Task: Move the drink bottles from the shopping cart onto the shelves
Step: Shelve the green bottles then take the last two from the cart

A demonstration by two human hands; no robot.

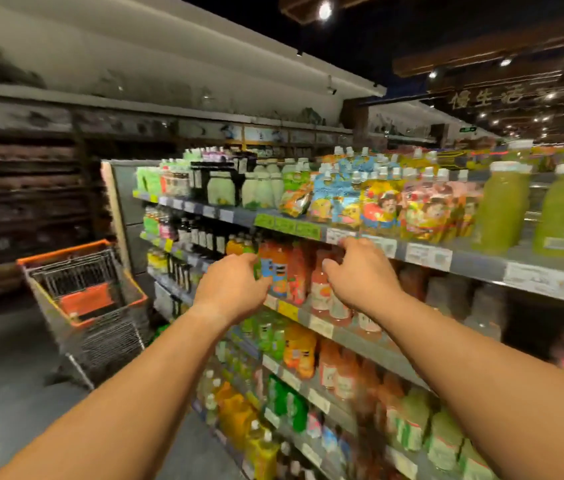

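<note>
My left hand [235, 285] touched the orange drink bottles [275, 268] on the shelf [342, 332], fingers loosely curled; my right hand [360, 271] gripped a pink bottle [320, 292] beside them. The shopping cart [83, 289] stood well left.

I see grey floor [3, 393] | dark ceiling, round spotlights [324, 10] | dim wooden wall racks [21, 188] at left

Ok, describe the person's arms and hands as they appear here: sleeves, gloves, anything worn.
Both forearms are bare along all that shows, with no sleeve in view. The left hand and right hand wear no gloves. No watch, bracelet or band shows at either wrist, and no ring can be made out, though the picture is blurred. No markings are visible on the arms.
</note>
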